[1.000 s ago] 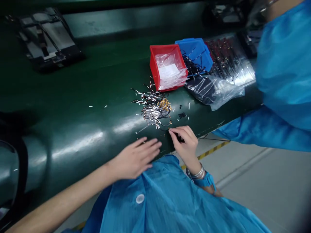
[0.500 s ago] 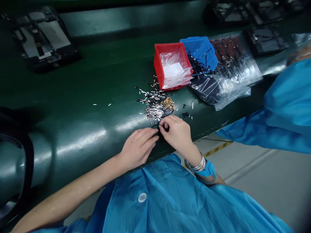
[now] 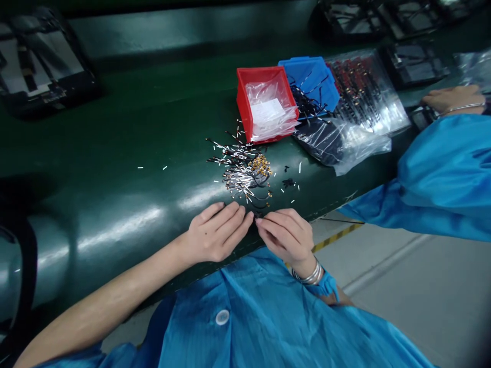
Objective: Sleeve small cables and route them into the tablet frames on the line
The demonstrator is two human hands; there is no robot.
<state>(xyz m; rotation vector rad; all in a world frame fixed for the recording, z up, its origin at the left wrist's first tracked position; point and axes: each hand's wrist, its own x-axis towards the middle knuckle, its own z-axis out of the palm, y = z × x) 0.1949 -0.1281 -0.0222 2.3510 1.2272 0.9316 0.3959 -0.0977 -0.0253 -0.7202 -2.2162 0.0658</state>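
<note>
My left hand [image 3: 220,232] is closed at the table's front edge, its fingers pressed together and pointing right. Facing it, my right hand [image 3: 287,235] pinches with thumb and fingertips. A small black piece [image 3: 258,215] shows between the two hands' fingertips; most of it is hidden, so its kind is unclear. Just beyond my fingers lies a pile of short thin black cables [image 3: 241,179] with white sleeves and small gold connectors [image 3: 261,164]. Tiny black pieces [image 3: 288,182] and white slivers are scattered to the right of the pile.
Behind the pile stand a red bin [image 3: 245,110] with plastic bags and a blue bin [image 3: 326,84] with black cables. Clear bags [image 3: 345,145] lie beside them. Dark device trays [image 3: 49,66] sit at the back. A co-worker's blue sleeve [image 3: 441,158] reaches in from the right.
My right hand has moved back toward me, away from the pile, and its fingertips now meet my left hand's over the black piece. The co-worker's hand has come into fuller view.
</note>
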